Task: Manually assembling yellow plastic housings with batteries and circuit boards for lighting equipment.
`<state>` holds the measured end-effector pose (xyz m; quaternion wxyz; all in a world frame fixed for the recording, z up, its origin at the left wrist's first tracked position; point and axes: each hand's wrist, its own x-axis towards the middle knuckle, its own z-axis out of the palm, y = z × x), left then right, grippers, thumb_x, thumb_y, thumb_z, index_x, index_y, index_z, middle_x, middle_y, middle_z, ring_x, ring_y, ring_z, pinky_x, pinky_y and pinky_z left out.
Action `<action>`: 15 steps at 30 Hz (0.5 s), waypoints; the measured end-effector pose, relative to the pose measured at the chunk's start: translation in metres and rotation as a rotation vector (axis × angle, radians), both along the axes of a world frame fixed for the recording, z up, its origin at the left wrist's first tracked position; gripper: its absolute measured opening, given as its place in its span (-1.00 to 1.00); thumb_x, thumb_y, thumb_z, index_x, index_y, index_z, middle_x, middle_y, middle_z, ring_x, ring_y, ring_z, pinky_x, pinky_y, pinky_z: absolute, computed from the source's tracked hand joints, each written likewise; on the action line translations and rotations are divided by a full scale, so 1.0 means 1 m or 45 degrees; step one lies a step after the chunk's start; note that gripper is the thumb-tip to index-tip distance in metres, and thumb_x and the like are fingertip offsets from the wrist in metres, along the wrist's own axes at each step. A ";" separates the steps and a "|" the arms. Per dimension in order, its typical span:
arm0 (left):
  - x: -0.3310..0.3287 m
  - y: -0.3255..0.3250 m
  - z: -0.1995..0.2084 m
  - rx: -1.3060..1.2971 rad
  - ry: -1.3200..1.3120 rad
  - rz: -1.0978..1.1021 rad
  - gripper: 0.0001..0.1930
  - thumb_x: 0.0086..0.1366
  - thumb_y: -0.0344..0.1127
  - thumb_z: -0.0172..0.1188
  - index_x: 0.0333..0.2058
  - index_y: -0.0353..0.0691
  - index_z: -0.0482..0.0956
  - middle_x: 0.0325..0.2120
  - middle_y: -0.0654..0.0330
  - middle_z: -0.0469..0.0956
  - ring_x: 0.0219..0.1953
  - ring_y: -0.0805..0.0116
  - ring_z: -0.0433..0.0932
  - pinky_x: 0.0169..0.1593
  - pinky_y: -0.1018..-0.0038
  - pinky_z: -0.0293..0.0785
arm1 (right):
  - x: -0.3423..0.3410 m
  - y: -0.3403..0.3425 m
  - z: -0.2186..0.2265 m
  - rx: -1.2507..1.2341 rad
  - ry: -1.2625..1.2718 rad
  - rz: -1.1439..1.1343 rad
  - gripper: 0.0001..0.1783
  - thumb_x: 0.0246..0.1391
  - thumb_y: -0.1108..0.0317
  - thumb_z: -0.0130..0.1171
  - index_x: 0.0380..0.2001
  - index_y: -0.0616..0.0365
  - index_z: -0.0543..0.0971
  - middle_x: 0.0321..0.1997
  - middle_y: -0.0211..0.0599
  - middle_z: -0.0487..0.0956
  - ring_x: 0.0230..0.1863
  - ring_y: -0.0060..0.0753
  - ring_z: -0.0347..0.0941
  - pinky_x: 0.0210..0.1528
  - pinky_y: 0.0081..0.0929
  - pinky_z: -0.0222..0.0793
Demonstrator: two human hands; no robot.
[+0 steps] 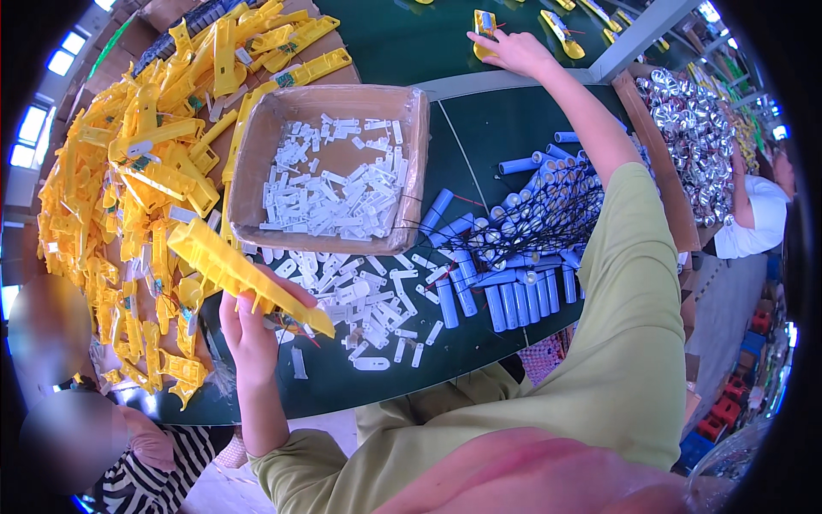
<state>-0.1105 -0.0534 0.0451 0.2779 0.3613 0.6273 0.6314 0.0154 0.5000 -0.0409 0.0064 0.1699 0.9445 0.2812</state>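
Note:
My left hand [249, 334] is closed round a long yellow plastic casing [244, 272], held tilted over the near left part of the green table. Thin wires show under its lower end. Stretched far forward, my right hand [520, 55] has its thumb and fingers on a smaller-looking yellow casing [485, 24] with a blue part in it, at the far green surface beyond a metal rail. Small white plastic pieces [364, 300] lie loose beside my left hand. An open cardboard box [242, 171] of similar white pieces [342, 206] stands just beyond them.
Yellow casings [128, 197] are heaped at the left. Blue cylindrical batteries [514, 304] with dark wires [548, 214] lie right of the box. A grey metal post [638, 41] rises near my right arm. Shiny metal parts [689, 137] fill a box at the right. Other people sit at both sides.

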 end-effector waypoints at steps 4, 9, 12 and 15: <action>0.001 0.012 0.003 0.159 -0.306 0.036 -0.61 0.33 -0.08 -0.19 -0.14 -0.34 0.27 -0.41 -0.08 0.49 -0.28 0.09 0.52 -0.03 0.17 0.40 | 0.000 -0.019 0.023 0.286 0.449 0.335 -0.38 0.21 0.01 -0.09 0.30 -0.11 0.13 -0.17 -0.18 0.47 -0.23 -0.27 0.48 -0.23 -0.41 0.40; 0.027 0.033 0.025 0.426 -0.525 -0.179 -0.40 0.28 -0.01 -0.21 0.13 -0.37 0.13 -0.14 -0.14 0.43 0.03 -0.04 0.38 0.15 0.08 0.21 | 0.011 -0.211 0.119 -1.143 0.537 0.577 -0.46 0.24 0.04 -0.12 0.23 -0.01 0.26 -0.14 -0.19 0.48 -0.15 -0.33 0.46 -0.13 -0.48 0.37; 0.054 0.052 0.057 0.588 -0.714 -0.201 -0.35 0.35 0.14 -0.36 0.14 -0.34 0.13 -0.12 -0.15 0.42 0.01 -0.04 0.40 0.12 0.15 0.28 | 0.032 -0.316 0.130 -1.953 0.449 0.905 -0.30 0.23 -0.20 -0.24 0.15 0.18 0.32 -0.06 -0.13 0.50 0.07 -0.32 0.39 0.16 -0.41 0.18; 0.065 0.053 0.070 0.530 -0.498 -0.056 -0.35 0.38 0.19 -0.49 0.09 -0.32 0.16 -0.16 -0.15 0.45 -0.07 -0.03 0.46 0.05 0.21 0.38 | 0.037 -0.355 0.117 -2.517 0.381 0.675 -0.26 0.19 -0.19 -0.13 0.21 0.17 0.17 0.08 -0.13 0.37 0.04 -0.33 0.41 0.16 -0.36 0.19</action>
